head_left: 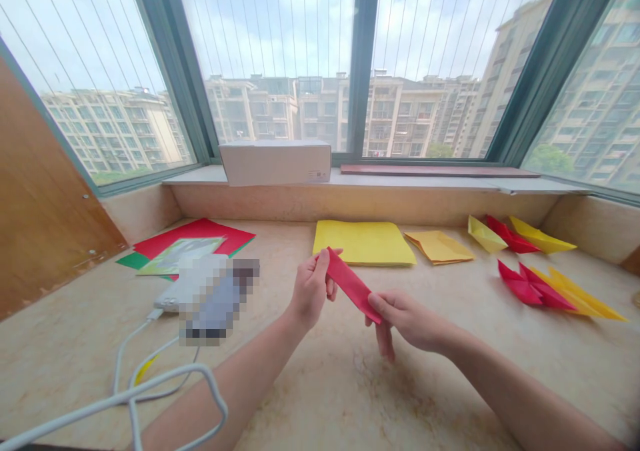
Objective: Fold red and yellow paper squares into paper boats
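A narrow strip of folded red paper (351, 286) is stretched between my two hands above the stone counter. My left hand (311, 284) pinches its upper left end between thumb and fingers. At the lower right end, my right hand (400, 314) grips the strip, thumb on top and fingers beneath. Just behind the hands lies a stack of yellow paper (365, 241), with a folded orange-yellow sheet (439, 246) beside it. Folded paper boats stand at the right, among them a red one (535, 286), a yellow-orange one (583, 294) and a pale yellow one (485, 234).
Red sheets (200, 232) and a green sheet lie at the left under a clear packet. In front of them are a white device (173, 298) and a blurred-out object. A white cable (120, 411) loops at the front left. A white box (276, 162) stands on the sill.
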Tool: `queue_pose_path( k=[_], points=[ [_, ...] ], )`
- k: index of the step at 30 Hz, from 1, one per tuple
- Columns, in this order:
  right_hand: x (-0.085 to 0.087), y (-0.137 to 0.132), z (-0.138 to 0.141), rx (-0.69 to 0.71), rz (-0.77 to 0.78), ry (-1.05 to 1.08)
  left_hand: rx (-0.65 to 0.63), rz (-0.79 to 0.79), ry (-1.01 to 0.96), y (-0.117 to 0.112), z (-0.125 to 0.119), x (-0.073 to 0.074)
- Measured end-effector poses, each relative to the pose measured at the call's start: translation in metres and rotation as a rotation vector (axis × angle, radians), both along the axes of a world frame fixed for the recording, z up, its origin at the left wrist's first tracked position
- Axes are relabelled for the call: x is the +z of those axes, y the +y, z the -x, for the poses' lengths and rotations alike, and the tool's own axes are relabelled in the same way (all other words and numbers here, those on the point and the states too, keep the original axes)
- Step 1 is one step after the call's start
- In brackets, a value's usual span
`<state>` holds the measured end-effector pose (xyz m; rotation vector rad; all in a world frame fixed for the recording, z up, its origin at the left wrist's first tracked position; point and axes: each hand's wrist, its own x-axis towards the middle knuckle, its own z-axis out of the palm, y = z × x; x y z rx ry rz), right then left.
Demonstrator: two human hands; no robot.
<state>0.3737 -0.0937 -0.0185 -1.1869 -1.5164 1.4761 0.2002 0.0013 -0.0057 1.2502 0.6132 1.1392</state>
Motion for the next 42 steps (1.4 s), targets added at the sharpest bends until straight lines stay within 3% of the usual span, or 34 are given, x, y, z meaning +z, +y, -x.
queue_pose_path(
  k=[7,14,19,23,28,32,35,39,42],
  points=[
    [0.0,-0.001,0.004,-0.012,-0.04,0.017,-0.255,-0.057,0.19,-0.01,-0.003,-0.005],
    [0.002,-0.002,0.002,-0.022,-0.127,-0.126,-0.229,-0.019,0.081,-0.013,-0.005,-0.009],
    [0.0,-0.002,0.004,-0.021,-0.043,-0.064,-0.121,0.015,-0.01,-0.009,-0.006,-0.007],
    [-0.001,0.001,0.005,-0.048,-0.072,-0.058,-0.12,0.028,-0.018,-0.008,-0.005,-0.005],
    [-0.001,0.003,0.005,-0.261,-0.329,-0.048,-0.07,0.049,0.012,-0.007,-0.004,-0.004],
    [0.0,0.001,0.003,-0.278,-0.466,-0.22,-0.031,0.071,0.036,-0.007,-0.004,-0.004],
    [-0.001,0.002,0.003,-0.304,-0.491,-0.239,-0.092,0.05,0.038,-0.009,-0.004,-0.003],
    [-0.005,0.006,0.003,-0.257,-0.413,-0.084,-0.25,-0.027,0.091,-0.012,-0.004,-0.003],
    [-0.009,0.009,0.004,-0.221,-0.415,-0.021,-0.274,-0.096,0.155,-0.012,-0.005,-0.005]
  ],
)
